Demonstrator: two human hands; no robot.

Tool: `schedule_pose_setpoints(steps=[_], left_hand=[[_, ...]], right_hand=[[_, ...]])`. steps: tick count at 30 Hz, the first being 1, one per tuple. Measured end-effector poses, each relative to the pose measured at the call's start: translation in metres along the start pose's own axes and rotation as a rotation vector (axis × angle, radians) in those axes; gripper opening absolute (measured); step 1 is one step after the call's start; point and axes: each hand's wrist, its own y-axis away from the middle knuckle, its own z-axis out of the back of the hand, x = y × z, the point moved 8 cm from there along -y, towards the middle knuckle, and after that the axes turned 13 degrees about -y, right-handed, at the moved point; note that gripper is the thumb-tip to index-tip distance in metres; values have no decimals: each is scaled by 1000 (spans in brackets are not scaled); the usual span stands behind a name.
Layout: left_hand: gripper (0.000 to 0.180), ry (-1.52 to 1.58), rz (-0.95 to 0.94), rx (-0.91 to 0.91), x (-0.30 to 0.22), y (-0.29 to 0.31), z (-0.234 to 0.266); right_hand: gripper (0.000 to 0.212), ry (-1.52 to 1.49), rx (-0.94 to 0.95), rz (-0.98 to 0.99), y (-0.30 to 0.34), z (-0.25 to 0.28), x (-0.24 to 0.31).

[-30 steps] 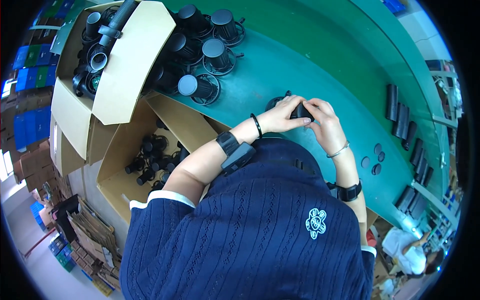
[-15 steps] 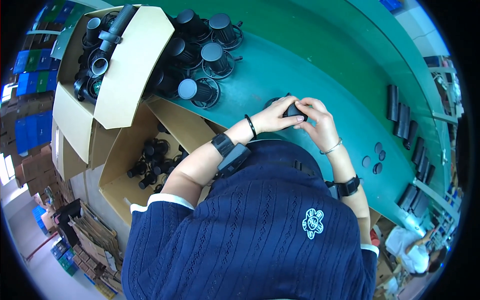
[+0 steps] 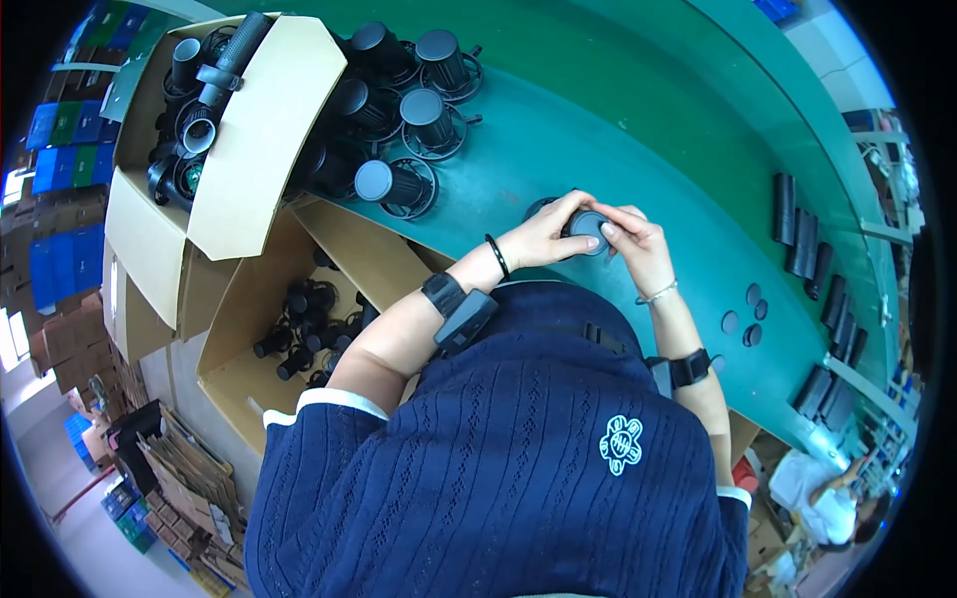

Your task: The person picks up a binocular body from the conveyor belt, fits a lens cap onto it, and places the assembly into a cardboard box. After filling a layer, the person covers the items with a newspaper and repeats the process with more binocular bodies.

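Note:
Above the green table, close to my body, I hold a black cylindrical part with a flat grey round cap (image 3: 589,230) showing on its end. My left hand (image 3: 544,235) is wrapped round the part from the left, thumb at the cap's near edge. My right hand (image 3: 638,242) is closed at the right side, its thumb and fingers on the cap's rim. Most of the part's body is hidden by the left hand. Several similar black capped cylinders with ringed bases (image 3: 429,118) stand on the table to the left. Loose dark round discs (image 3: 754,335) lie to the right.
An open cardboard box (image 3: 267,149) with black cylindrical parts stands at the far left. A lower box (image 3: 234,384) holds more black parts. Dark tubes (image 3: 786,204) line the table's right edge. A person in white (image 3: 812,493) is at the lower right.
The held part has tilted, so its grey round cap now faces up. My right thumb and fingers have shifted onto the cap's rim. The left hand keeps nearly the same place.

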Motion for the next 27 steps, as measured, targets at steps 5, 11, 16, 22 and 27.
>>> schedule_pose_setpoints(steps=[5, 11, 16, 22, 27], left_hand=[[62, -113, -56, -54, -5, 2, 2], [70, 129, 75, -2, 1, 6, -2], [72, 59, 46, 10, -1, 6, 1], [77, -28, 8, -6, 3, 6, -5], [85, -229, 69, 37, -3, -1, -11]], right_hand=[[26, -343, 27, -247, -6, -8, -22], [24, -286, 47, -266, -10, -17, -26], [22, -257, 28, -270, -12, -19, -28], [19, -276, 8, -321, -8, -13, -33], [20, 234, -28, 228, 0, -2, 8]])
